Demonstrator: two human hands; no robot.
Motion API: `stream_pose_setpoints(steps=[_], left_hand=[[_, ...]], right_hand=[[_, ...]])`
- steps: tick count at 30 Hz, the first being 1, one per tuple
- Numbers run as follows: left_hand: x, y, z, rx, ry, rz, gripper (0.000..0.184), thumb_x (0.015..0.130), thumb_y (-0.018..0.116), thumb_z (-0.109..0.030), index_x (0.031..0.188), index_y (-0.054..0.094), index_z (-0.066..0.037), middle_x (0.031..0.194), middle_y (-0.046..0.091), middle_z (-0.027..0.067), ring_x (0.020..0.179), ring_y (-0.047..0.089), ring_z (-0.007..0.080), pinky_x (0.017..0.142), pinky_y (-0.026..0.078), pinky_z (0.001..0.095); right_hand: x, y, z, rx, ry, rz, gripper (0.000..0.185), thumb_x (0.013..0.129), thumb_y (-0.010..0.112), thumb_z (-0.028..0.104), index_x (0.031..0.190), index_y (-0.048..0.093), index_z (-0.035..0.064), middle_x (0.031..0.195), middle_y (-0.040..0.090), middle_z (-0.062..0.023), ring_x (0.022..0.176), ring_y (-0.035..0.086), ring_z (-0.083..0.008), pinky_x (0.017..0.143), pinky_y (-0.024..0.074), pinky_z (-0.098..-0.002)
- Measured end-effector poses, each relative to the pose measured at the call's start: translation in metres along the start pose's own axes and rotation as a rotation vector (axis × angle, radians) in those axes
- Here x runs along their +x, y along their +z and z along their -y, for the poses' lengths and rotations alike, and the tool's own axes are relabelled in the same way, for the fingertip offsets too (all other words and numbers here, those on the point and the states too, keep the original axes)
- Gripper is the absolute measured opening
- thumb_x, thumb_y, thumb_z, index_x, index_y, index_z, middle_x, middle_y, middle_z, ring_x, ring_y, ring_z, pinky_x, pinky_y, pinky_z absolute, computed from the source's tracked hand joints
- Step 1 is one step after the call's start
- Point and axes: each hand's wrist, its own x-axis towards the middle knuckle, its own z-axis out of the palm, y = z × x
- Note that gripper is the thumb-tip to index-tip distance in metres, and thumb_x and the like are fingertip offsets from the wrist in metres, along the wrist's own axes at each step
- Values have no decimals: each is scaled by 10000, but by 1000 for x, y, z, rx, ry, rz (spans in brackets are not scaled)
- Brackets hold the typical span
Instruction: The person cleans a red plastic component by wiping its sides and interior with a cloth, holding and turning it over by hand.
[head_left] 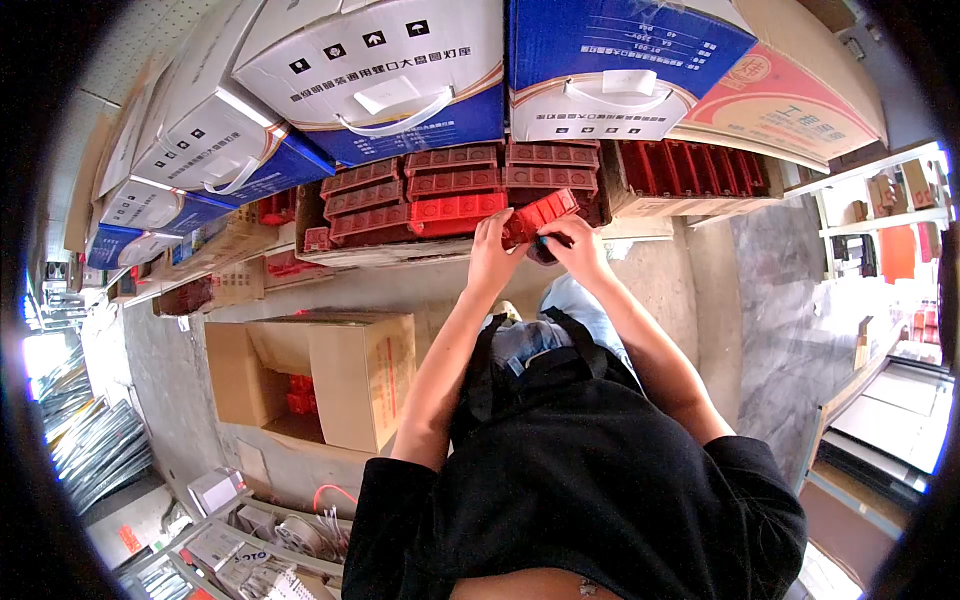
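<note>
Pinching a red piece (550,210) in the frame's upper middle, the left hand (492,252) and right hand (582,252) had fingers bent close; a carton (352,380) sat at left.

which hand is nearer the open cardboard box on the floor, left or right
Left. The left hand, on the red plastic piece, is higher than the open cardboard box and to its right; the right hand is farther right.
</note>
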Motion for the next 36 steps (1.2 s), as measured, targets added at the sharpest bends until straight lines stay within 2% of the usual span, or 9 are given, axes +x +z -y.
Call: stream_pose_setpoints(steps=[4, 10, 16, 19, 22, 28, 31, 34, 36], left_hand=[[-2, 0, 3, -6, 16, -1, 580, 609, 750, -57, 1137, 514, -20, 1135, 563, 154, 1074, 507, 345, 918, 429, 412], [-2, 4, 2, 40, 36, 9, 583, 599, 755, -68, 1131, 521, -22, 1143, 569, 142, 1077, 512, 332, 918, 436, 404], [4, 2, -10, 65, 61, 26, 607, 588, 767, -88, 1142, 527, -24, 1147, 571, 133, 1074, 516, 322, 916, 440, 391], [4, 3, -11, 62, 90, 21, 613, 593, 768, -105, 1151, 528, -25, 1146, 571, 129, 1071, 518, 317, 917, 440, 387], [4, 4, -12, 79, 102, 27, 609, 602, 763, -120, 1154, 528, -16, 1141, 571, 142, 1066, 518, 322, 917, 439, 391], [6, 8, -11, 136, 164, 31, 609, 603, 754, -116, 1153, 523, 8, 1132, 567, 176, 1059, 520, 335, 914, 442, 395], [6, 7, -10, 142, 173, 20, 612, 597, 756, -113, 1150, 523, 10, 1138, 570, 168, 1061, 521, 329, 915, 442, 388], [5, 4, -10, 112, 139, 30, 616, 594, 766, -107, 1150, 526, 5, 1137, 575, 162, 1065, 523, 328, 911, 444, 389], [6, 1, -10, 78, 105, 22, 600, 604, 771, -115, 1144, 536, -3, 1127, 581, 158, 1063, 532, 330, 895, 456, 396]], right_hand=[[3, -1, 21, -101, -156, 46, 129, 725, 629, 25, 854, 630, 29, 895, 572, -118, 856, 583, -314, 782, 490, -388], [6, -2, 20, -299, -209, 136, 144, 727, 610, 15, 870, 596, 23, 898, 558, -127, 850, 578, -323, 752, 500, -391], [13, -18, 13, -217, -254, 183, 171, 725, 596, 27, 893, 572, 36, 886, 544, -127, 806, 580, -333, 750, 501, -392], [18, -22, 10, -270, -367, 246, 155, 724, 593, 43, 874, 556, 36, 870, 533, -119, 807, 586, -322, 735, 506, -385], [20, -27, 22, -417, -353, 337, 101, 734, 576, 53, 825, 539, 32, 856, 519, -116, 829, 593, -290, 729, 509, -367], [26, -30, 30, -596, -564, 414, 54, 748, 544, 61, 793, 525, 40, 851, 510, -119, 859, 594, -263, 730, 510, -351], [28, -29, 28, -549, -535, 431, 84, 750, 560, 71, 825, 544, 38, 870, 507, -105, 817, 599, -261, 723, 510, -356], [28, -29, 20, -252, -262, 437, 109, 733, 616, 67, 835, 590, 35, 889, 557, -97, 797, 611, -254, 768, 505, -346], [28, -29, 8, -105, -185, 264, 123, 718, 656, 63, 833, 619, 40, 881, 598, -94, 799, 622, -250, 793, 501, -335]])
